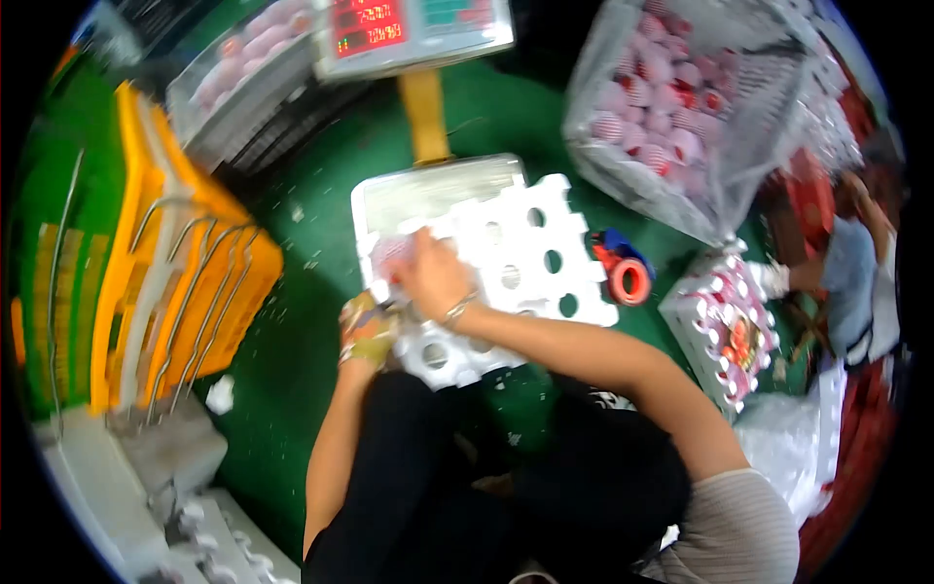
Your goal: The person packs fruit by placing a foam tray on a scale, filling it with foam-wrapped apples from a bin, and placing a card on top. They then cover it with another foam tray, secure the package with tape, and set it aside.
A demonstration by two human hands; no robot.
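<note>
Green floor point(311, 292), seen from above. A white foam tray with round holes point(530, 255) lay on a grey steel scale platform point(428, 190). The right hand point(433, 277) rested on the tray's left part, fingers together over a pink-netted fruit point(389, 255); whether they gripped it could not be told. The left hand point(368, 331) touched the tray's near-left edge, fingers curled, hold unclear. A red tape roll point(629, 282) lay just beside the tray.

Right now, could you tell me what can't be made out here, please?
- Head view: whether the left hand holds anything; it is blurred.
- Head view: what lies under the right hand on the foam tray; the hand covers it.
- Head view: digits on the scale display; they are too small and blurred.
</note>
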